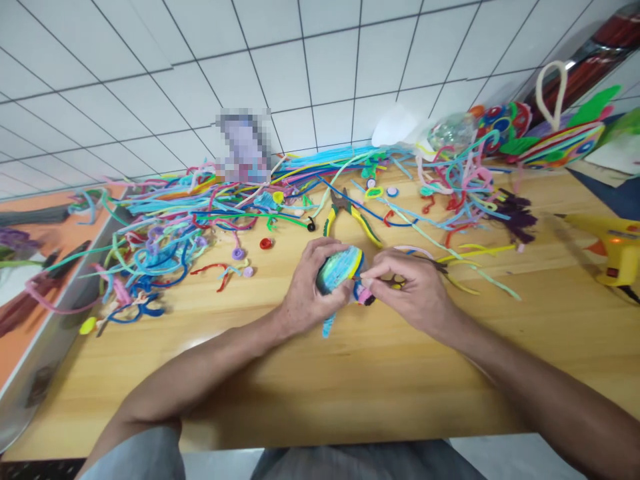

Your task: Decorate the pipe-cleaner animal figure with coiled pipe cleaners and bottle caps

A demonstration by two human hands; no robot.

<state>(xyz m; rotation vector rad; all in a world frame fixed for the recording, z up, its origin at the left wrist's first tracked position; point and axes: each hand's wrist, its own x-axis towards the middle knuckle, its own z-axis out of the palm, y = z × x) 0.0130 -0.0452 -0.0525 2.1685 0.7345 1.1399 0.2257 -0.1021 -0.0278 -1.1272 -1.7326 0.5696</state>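
Evidently the pipe-cleaner piece point(336, 272) is well past its start: its blue-green body looks filled out, a yellow band edges it, and pink and dark bits show at its lower right end. What is left I can't judge surely; perhaps detail at that end, where both hands meet. It sits between them over the middle of the counter point(300, 393). The left hand point(311, 285) curls closed around the body; the right hand point(416, 288) has thumb and fingertips pinched at the banded end, the exact bit too small to tell. Loose pipe cleaners point(200, 213) crowd the wall-side edge and left end, pliers point(368, 227) lie just beyond the hands, and a glue gun point(620, 248) is toward the right end. Wood shows from the forearms to the near edge, the roomiest stretch for moving.
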